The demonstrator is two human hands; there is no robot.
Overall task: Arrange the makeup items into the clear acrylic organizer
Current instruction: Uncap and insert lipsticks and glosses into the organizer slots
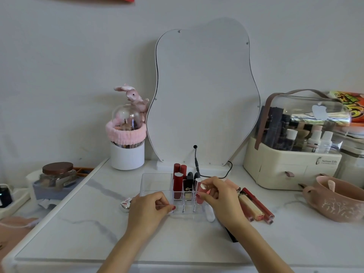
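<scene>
Placement step, seen from the head camera. My right hand (216,194) pinches a pink lip-gloss tube with a silver cap (202,192), held upright over a slot at the right end of the clear acrylic organizer (155,184); whether its base has entered the slot I cannot tell. My left hand (149,207), fingers curled, grips the organizer's near edge and steadies it. I judge the task partly done: two tall red lipsticks (178,180) and a black-and-gold lipstick (188,189) already stand in slots between and beyond the hands, while the wide open compartment beyond the left hand holds nothing. The next move calls for lowering the tube straight, then releasing. Just right of the right hand lie several long lip-gloss tubes, red and gold (256,207), unsorted; a small white oblong item (209,214) lies beneath that wrist. A black power cable (197,164) trails beyond the organizer, near the back slots.
</scene>
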